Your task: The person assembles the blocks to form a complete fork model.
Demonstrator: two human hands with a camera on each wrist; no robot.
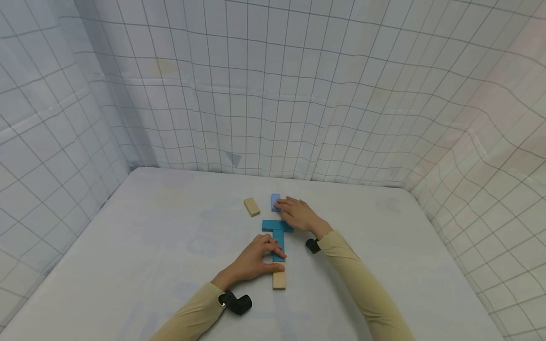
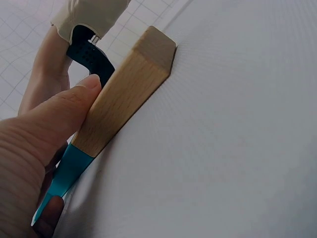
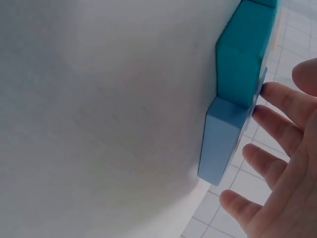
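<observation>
My left hand (image 1: 256,258) lies across a column of flat blocks. Its thumb touches a light wooden block (image 2: 121,99), and its other fingers reach over the teal block (image 1: 278,240) joined to that block's far end. A second teal block (image 1: 268,225) lies crosswise at the top, forming a T. My right hand (image 1: 300,215) is beyond the crosspiece, its fingers spread and fingertips at a light blue block (image 3: 220,139). In the head view this light blue block stands a little apart from the crosspiece; fingers cover part of it.
A loose wooden block (image 1: 252,207) lies tilted left of the light blue one. White cloth covers the table (image 1: 179,227). Grid-patterned white curtains (image 1: 256,94) hang behind and at both sides. Each wrist wears a black camera (image 1: 239,304).
</observation>
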